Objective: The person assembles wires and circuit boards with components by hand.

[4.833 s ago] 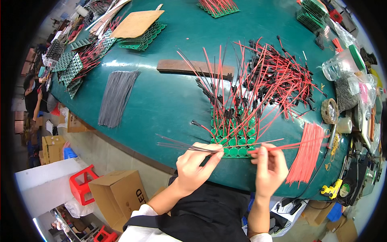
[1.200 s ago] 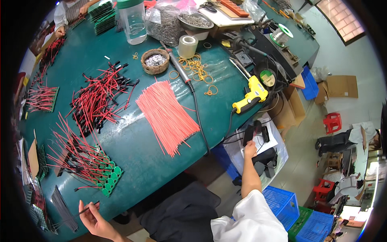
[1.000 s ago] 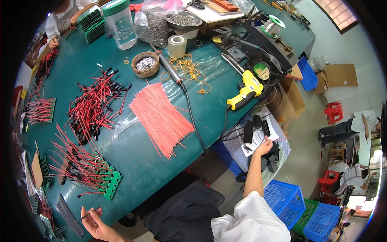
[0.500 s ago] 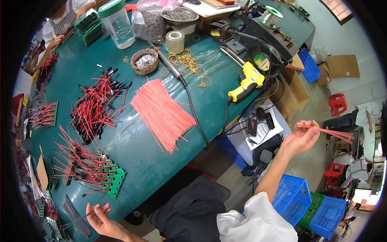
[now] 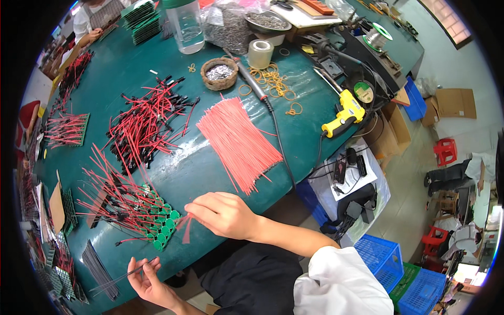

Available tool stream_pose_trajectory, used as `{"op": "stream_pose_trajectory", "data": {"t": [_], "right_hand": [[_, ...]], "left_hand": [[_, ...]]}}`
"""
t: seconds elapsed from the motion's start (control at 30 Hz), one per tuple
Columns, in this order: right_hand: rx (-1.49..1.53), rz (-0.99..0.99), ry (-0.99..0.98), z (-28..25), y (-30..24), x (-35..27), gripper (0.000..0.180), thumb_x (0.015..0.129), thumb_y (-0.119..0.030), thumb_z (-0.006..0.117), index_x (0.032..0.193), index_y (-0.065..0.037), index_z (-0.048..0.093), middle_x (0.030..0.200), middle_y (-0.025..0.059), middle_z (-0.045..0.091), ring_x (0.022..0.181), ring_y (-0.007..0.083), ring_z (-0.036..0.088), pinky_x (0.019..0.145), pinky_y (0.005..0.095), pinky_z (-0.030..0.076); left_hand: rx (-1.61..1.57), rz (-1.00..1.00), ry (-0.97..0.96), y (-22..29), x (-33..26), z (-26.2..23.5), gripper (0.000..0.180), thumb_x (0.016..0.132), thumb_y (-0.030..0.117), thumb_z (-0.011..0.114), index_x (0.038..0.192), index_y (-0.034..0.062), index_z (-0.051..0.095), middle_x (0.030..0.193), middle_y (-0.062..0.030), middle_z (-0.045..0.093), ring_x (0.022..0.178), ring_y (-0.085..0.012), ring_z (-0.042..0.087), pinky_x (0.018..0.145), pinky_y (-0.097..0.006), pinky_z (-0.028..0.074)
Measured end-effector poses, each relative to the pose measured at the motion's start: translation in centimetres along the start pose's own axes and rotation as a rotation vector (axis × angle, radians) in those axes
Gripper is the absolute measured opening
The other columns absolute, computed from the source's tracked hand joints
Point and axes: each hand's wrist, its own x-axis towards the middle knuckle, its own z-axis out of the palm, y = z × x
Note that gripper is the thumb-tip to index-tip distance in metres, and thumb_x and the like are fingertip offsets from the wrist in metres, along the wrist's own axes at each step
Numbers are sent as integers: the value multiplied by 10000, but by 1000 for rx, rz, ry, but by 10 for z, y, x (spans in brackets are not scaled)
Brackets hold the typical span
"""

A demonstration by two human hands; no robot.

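My right hand (image 5: 224, 215) is closed in a pinch on a small bunch of red wires (image 5: 185, 229), over the table edge just right of a panel of round green circuit boards (image 5: 167, 224). Red and black wires (image 5: 118, 202) stand up and lean left from that panel. Lower left, my left hand (image 5: 151, 283) pinches a few thin black wires (image 5: 125, 274) between its fingertips. A flat bundle of black wires (image 5: 98, 268) lies on the table beside it. Farther off lies a thick stack of cut red wires (image 5: 239, 147).
A tangled heap of red and black leads (image 5: 147, 123) lies mid-table. Behind are a soldering iron (image 5: 252, 79), a bowl of solder scraps (image 5: 219, 73), rubber bands (image 5: 275, 79) and a clear jar (image 5: 185, 31). A yellow soldering gun (image 5: 345, 113) rests at the right edge. Another person (image 5: 94, 21) sits far left.
My right hand has swung left with the red wires, from over the floor at far right to beside the green boards. My left hand still holds black wires. The view has shifted slightly.
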Motion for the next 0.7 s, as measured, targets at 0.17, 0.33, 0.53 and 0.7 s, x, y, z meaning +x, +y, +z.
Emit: {"op": "stream_pose_trajectory", "data": {"t": [0.17, 0.33, 0.53, 0.7], "right_hand": [[-18, 87, -112, 6, 0, -1, 172, 819, -77, 701, 971, -34, 632, 861, 66, 620, 771, 236, 631, 677, 349, 523], [14, 117, -142, 5, 0, 0, 227, 780, -40, 740, 989, -20, 654, 897, 90, 651, 767, 267, 658, 667, 353, 548], [67, 157, -91, 2, 2, 3, 204, 794, -6, 732, 985, -5, 662, 910, 93, 659, 780, 256, 671, 678, 350, 555], [148, 213, -77, 4, -4, 13, 183, 794, 24, 730, 968, 9, 677, 910, 103, 686, 794, 244, 677, 691, 338, 559]], "left_hand": [[-73, 19, -60, -10, 2, 1, 322, 945, 0, 589, 1257, -48, 527, 994, -127, 630, 847, -212, 671, 743, -281, 555], [-52, 40, -92, -10, 4, 6, 313, 940, 3, 595, 1242, -48, 532, 982, -132, 645, 849, -215, 675, 749, -283, 556], [-67, 54, -113, -12, 5, 13, 303, 939, -6, 594, 1232, -49, 533, 975, -134, 651, 850, -219, 678, 756, -293, 562], [-102, 50, -98, -8, 3, 11, 302, 935, -40, 583, 1230, -53, 524, 984, -141, 646, 861, -233, 684, 768, -309, 569]]}}
